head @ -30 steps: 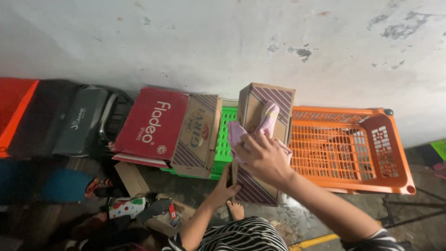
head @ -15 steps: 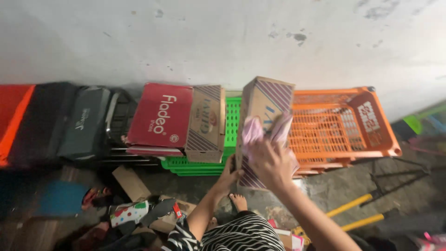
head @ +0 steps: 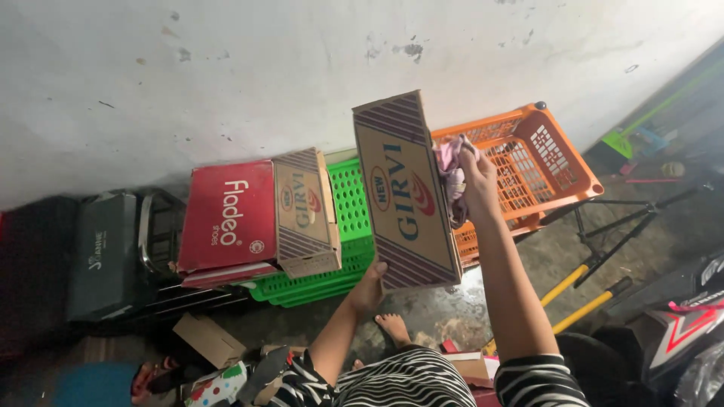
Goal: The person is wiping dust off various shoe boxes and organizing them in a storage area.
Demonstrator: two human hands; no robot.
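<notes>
Tall brown cardboard box (head: 407, 196) now lifted higher and tilted left versus half a second ago, left hand (head: 368, 288) gripping its bottom edge, right hand (head: 480, 181) closed on a pink cloth (head: 451, 175) against its right side. Behind: orange crate (head: 543, 162), green crate (head: 348, 218); left of it a smaller brown box (head: 303, 212) beside a flat red box (head: 228, 215), then a dark case (head: 102, 256), under a white wall (head: 226, 68)

An orange crate (head: 528, 162) leans on the wall at two o'clock. A green crate (head: 343, 226) sits centre, a red box (head: 226, 215) and a small carton (head: 302, 211) at nine o'clock of it. A dark case (head: 102, 256) lies farther left. Yellow-handled tools (head: 584, 290) lie at four o'clock.
</notes>
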